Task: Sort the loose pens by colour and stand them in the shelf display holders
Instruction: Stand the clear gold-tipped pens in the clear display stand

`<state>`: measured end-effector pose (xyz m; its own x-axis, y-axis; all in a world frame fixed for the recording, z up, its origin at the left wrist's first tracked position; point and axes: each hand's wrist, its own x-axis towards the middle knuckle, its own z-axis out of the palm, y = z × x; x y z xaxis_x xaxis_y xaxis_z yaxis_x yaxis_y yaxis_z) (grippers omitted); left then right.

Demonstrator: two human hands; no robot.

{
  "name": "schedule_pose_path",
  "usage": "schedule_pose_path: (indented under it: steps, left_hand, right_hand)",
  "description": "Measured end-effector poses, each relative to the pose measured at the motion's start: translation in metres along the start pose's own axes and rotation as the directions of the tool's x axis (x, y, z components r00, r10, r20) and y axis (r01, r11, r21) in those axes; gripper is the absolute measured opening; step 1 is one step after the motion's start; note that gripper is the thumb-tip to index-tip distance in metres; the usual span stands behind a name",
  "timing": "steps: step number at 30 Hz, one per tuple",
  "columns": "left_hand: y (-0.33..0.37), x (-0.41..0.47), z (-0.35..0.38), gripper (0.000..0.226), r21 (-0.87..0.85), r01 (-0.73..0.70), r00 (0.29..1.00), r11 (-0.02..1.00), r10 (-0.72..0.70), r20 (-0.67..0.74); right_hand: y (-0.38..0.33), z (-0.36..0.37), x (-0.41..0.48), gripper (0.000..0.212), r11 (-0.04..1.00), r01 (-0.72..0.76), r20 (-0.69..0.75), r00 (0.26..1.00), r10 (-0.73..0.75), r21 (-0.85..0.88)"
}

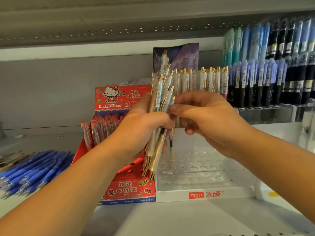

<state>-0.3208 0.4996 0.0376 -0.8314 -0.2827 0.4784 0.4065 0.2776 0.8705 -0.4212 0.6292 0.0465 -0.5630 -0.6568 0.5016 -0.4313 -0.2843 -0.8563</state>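
Observation:
My left hand [144,126] grips a bundle of white-and-gold pens [159,103], tips down, clips up, held above the shelf. My right hand [204,120] reaches in from the right and pinches one pen of that bundle near its top. Below both hands stands a clear acrylic holder [202,176] with rows of holes and a white front label. Several more white-and-gold pens [204,79] stand upright in its back rows. One thin pen [171,147] hangs just under my hands, over the holder.
A red Hello Kitty display box [122,189] with red pens stands left of the clear holder. Loose blue pens [32,169] lie on the shelf at far left. Blue, purple and black pens [272,68] fill a raised rack at right. The shelf above [102,23] hangs low.

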Motion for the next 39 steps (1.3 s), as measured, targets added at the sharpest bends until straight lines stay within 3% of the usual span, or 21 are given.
schedule_pose_path:
  steps: [6,12,14,17,20,25,29,33,36,39]
  left_hand:
    - [0.002,0.000,-0.001,0.043,-0.045,-0.028,0.997,0.999,0.024,-0.071]
    - [0.003,0.000,-0.001,0.022,-0.117,-0.056,0.982,0.992,0.033,-0.187]
    - [0.004,0.000,-0.001,0.026,-0.137,-0.062,0.985,0.989,0.038,-0.170]
    - [0.005,0.001,-0.002,0.031,-0.170,-0.080,0.981,0.982,0.047,-0.190]
    - [0.005,0.001,-0.002,0.029,-0.192,-0.074,0.981,0.979,0.036,-0.193]
    - [0.005,0.000,0.000,0.032,-0.168,-0.061,0.982,0.984,0.029,-0.185]
    - [0.006,0.000,0.000,0.034,-0.155,-0.066,0.982,0.986,0.037,-0.184]
    - [0.006,0.000,0.000,0.033,-0.157,-0.064,0.983,0.986,0.035,-0.183]
    - [0.006,-0.001,0.000,0.036,-0.165,-0.050,0.984,0.985,0.020,-0.179]
    - [0.006,-0.001,0.000,0.038,-0.169,-0.038,0.985,0.985,0.009,-0.171]
  right_hand:
    - [-0.004,0.000,0.001,0.024,0.955,-0.028,0.022,1.000,0.022,0.294]
    - [-0.012,-0.011,0.005,0.003,0.911,0.048,-0.005,0.999,-0.050,0.410]
    - [-0.014,-0.014,0.006,0.010,0.937,0.082,-0.034,0.997,-0.075,0.339]
    - [-0.010,-0.016,0.009,0.027,0.980,0.196,-0.135,0.972,-0.191,0.028]
    - [0.001,-0.016,0.010,0.038,0.874,0.301,-0.112,0.924,-0.367,-0.381]
    - [0.013,-0.016,0.010,0.035,0.761,0.346,-0.044,0.897,-0.439,-0.548]
    - [0.016,-0.015,0.013,0.042,0.828,0.290,-0.094,0.921,-0.377,-0.480]
    - [0.019,-0.013,0.014,0.032,0.791,0.260,-0.059,0.935,-0.349,-0.555]
    - [0.014,-0.012,0.013,0.020,0.707,0.115,0.024,0.990,-0.138,-0.697]
    - [0.008,-0.010,0.012,0.027,0.632,0.059,0.109,0.993,0.040,-0.773]
